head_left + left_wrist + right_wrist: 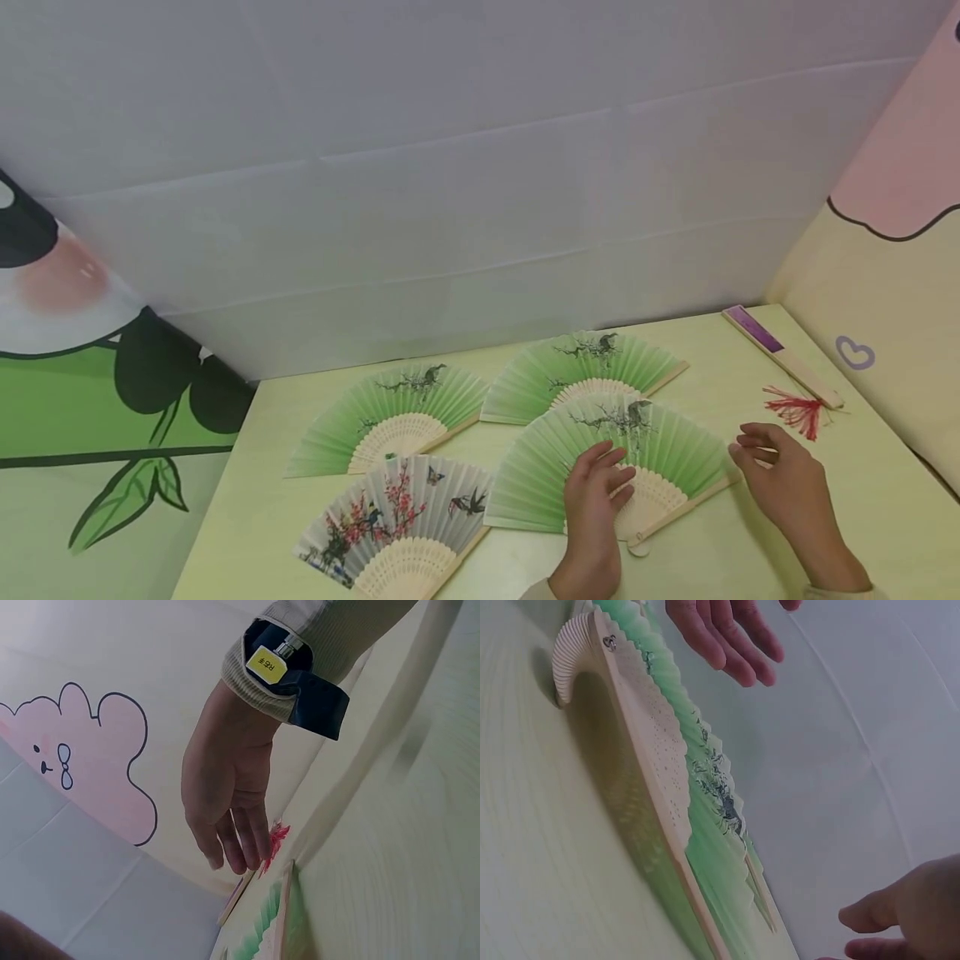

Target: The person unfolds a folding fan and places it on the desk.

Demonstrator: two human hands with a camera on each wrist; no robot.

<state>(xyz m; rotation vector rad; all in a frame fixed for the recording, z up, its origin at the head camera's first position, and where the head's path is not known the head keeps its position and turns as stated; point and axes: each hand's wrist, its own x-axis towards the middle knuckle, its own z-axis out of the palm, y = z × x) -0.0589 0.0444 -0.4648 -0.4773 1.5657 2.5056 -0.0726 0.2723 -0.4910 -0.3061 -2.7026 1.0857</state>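
Observation:
A spread green folding fan (525, 479) with a dark branch-and-bird print lies at the front middle of the table. Over its pale ribs hovers my left hand (596, 521), fingers loosely bent and holding nothing; the right wrist view shows these left fingers (720, 637) above the fan. Beside the fan's right end is my right hand (787, 492), also holding nothing, its fingertips close to the guard stick (693, 504). From the left wrist view, the right hand (229, 795) hangs with fingers pointing down, above the table.
Two more spread green fans (322, 446) (517, 396) lie behind. At front left is a white fan (442, 508) printed with blossoms and birds. A folded fan (795, 367) with a purple end and red tassel (795, 408) lies at the back right. White cloth (450, 208) hangs behind the table.

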